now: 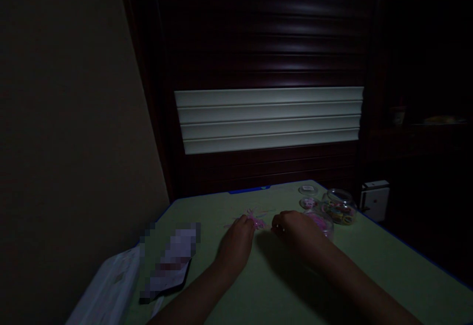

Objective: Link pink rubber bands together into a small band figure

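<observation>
My left hand [236,241] is closed at the middle of the table, its fingertips pinching a small bundle of pink strands [259,223]. Thin loose ends of the bundle spread over the tabletop beyond the fingers. A short way to the right, my right hand [295,229] hovers with its fingers pinched together; whatever they hold is too small and dark to make out. Partly behind that hand stands a clear round container with pink contents [318,220]. Next to it is a clear jar [339,210] of multicoloured bands.
Two round clear lids or dishes, one plain [308,190] and one with pinkish pieces [309,202], lie near the far right edge of the green table [380,270]. At left are a blurred-out flat object [173,258] and a white box [107,285]. The room is dim.
</observation>
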`<state>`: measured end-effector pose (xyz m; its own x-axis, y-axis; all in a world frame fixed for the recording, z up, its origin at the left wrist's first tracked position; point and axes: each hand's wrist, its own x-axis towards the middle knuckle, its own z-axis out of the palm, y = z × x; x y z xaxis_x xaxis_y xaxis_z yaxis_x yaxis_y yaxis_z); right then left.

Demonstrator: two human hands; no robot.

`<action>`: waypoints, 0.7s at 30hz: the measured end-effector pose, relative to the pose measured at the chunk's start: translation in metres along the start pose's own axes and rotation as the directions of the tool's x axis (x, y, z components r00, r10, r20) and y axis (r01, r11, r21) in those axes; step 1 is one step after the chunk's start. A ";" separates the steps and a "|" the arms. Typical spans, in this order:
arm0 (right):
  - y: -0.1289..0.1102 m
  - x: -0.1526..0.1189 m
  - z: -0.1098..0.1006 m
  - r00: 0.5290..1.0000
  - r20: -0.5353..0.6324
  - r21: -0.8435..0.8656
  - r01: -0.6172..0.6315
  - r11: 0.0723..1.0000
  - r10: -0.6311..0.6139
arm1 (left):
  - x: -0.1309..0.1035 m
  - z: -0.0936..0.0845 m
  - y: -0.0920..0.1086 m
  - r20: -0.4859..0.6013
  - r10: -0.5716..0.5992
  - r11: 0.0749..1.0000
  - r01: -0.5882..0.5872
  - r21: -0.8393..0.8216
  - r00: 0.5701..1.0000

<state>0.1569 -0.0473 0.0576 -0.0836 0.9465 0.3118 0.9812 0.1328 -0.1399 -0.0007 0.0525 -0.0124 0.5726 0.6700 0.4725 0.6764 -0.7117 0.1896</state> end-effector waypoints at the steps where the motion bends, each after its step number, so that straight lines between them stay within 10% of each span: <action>1: 0.000 0.000 0.000 1.000 0.002 -0.001 -0.003 1.000 0.003 | 0.000 0.000 0.000 0.004 -0.003 1.000 0.003 0.001 1.000; 21: 0.002 0.002 0.001 0.999 -0.032 0.050 -0.021 0.999 0.023 | -0.008 -0.019 0.011 -0.126 0.036 0.991 -0.052 -0.126 0.991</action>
<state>0.1588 -0.0447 0.0569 -0.0556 0.9393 0.3385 0.9727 0.1274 -0.1937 -0.0065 0.0350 0.0025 0.5340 0.6118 0.5836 0.5820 -0.7667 0.2711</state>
